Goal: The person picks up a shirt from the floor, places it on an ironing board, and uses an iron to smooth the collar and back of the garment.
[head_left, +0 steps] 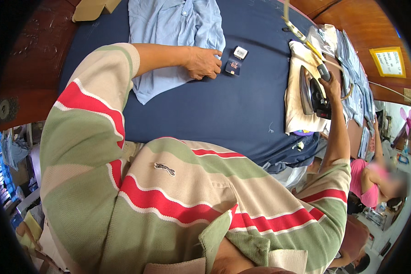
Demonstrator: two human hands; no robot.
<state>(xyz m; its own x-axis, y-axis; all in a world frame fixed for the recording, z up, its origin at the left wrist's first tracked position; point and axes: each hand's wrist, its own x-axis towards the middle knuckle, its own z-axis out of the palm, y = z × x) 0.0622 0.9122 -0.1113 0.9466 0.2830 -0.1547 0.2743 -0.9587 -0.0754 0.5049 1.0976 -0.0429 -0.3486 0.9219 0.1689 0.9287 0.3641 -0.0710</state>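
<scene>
A light blue buttoned shirt (162, 59) lies on the dark blue cloth-covered table (205, 114), its lower corner pointing toward me. My left hand (203, 62) rests at the shirt's right edge, fingers bent and closed on the fabric; the fingertips are partly hidden. At far right, my right hand (332, 87) is wrapped round the grip of a black clothes iron (318, 97). The iron sits tilted on a folded cream cloth (294, 86), showing part of its metal soleplate. A pale cord sleeve rises from its grip.
Beside my left hand lie a small dark box (233, 65) and a white-labelled piece (240, 52). Stacked blue garments (351, 77) line the right side. Cardboard (93, 10) lies at far left. A person in pink (365, 185) sits beyond my right arm, another below.
</scene>
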